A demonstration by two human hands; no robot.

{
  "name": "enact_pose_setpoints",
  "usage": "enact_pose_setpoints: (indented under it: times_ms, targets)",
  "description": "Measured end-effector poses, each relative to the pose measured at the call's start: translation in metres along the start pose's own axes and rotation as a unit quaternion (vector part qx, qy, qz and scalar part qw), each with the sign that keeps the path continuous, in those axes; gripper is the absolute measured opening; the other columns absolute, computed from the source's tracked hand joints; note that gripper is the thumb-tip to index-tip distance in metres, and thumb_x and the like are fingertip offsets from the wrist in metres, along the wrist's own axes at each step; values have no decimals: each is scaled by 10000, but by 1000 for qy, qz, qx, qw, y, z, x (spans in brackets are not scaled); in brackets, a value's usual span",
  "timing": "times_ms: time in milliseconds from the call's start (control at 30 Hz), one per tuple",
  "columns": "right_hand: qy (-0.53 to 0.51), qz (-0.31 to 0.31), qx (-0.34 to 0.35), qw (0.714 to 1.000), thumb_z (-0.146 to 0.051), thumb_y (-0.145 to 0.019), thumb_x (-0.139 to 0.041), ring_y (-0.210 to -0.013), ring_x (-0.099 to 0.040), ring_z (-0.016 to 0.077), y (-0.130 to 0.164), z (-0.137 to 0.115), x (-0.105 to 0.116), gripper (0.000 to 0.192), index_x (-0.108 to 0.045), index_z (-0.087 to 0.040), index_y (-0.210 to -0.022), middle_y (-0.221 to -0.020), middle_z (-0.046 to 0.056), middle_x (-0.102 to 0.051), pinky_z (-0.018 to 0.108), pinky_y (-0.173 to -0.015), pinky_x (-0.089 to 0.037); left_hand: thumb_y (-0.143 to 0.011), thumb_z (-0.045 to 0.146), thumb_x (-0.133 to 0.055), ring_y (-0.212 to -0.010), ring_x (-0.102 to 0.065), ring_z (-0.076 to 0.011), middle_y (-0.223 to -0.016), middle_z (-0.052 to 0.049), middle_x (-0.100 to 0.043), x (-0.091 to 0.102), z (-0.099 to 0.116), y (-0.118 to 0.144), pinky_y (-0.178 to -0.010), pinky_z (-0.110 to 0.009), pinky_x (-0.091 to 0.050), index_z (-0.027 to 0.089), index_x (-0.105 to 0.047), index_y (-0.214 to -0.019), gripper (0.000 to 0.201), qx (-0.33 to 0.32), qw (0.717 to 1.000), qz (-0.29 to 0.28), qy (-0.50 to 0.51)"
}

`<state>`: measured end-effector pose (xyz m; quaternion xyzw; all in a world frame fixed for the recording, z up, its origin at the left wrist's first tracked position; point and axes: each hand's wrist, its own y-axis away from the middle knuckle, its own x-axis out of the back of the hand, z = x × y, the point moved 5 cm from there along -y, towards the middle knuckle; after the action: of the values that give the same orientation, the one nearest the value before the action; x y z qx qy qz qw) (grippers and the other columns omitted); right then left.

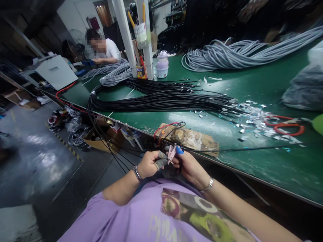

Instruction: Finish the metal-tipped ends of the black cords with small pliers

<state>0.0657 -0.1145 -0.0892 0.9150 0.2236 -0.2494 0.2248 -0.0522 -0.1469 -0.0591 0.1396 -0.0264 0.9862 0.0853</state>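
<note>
Left hand (149, 164), right hand (188, 165) pinch small tool (172, 152) on black cable (252, 148)

Surface (264, 87) upper right: green, matt, slightly scuffed. Black cables (161, 101) across it: smooth rubbery sheath, faint sheen. Grey cables (242, 53) top right: matt plastic jacket. Foil scraps (252, 116): shiny, silvery (crumpled). Cardboard pad (191, 138) at centre edge: brown, rough, worn. Left hand (148, 164): grey cloth finger sleeves, metal wristband.
</note>
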Motion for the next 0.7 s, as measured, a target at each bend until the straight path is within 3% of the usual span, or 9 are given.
enact_pose_setpoints:
  times_ms: [300,500,633,667,700]
  targets:
    - [8,-7,-21,1000,-744,-634,-620,-423,-233,66,2,11,10,569,-472,-195,-603,-455,-61,-381,218,-409,-180,-786,609,-556,-460,-481,-74,-509,-4,-537,0,0,8,-472,-182,-396,130,-577,-653,497,-2,1000,6,5]
    - [48,-9,-36,998,-707,-678,-601,-412,-225,67,9,8,19,528,-536,-184,-664,-459,-68,-355,213,-400,-156,-818,589,-524,-480,-510,-87,-544,-20,-583,5,-11,22,-482,-186,-400,123,-625,-729,485,-1,1000,1,-19]
    - [172,-27,-19,985,-685,-643,-663,-417,-236,64,14,0,30,525,-578,-169,-691,-440,-76,-345,214,-405,-152,-869,388,-507,-566,-573,-111,-631,-38,-652,17,-48,30,-551,-197,-433,127,-649,-788,308,83,984,-24,-156]
    - [210,-33,-18,977,-699,-618,-675,-423,-245,62,16,-2,34,546,-586,-165,-691,-454,-70,-364,212,-403,-157,-873,326,-486,-606,-599,-122,-670,-40,-672,23,-62,33,-576,-203,-443,135,-655,-818,260,131,964,-35,-229]
    - [242,-49,-25,969,-709,-608,-675,-430,-258,60,19,-4,37,562,-599,-161,-705,-485,-59,-402,210,-403,-170,-868,274,-470,-676,-628,-136,-730,-42,-694,29,-77,38,-620,-214,-456,152,-662,-854,228,184,926,-56,-324]
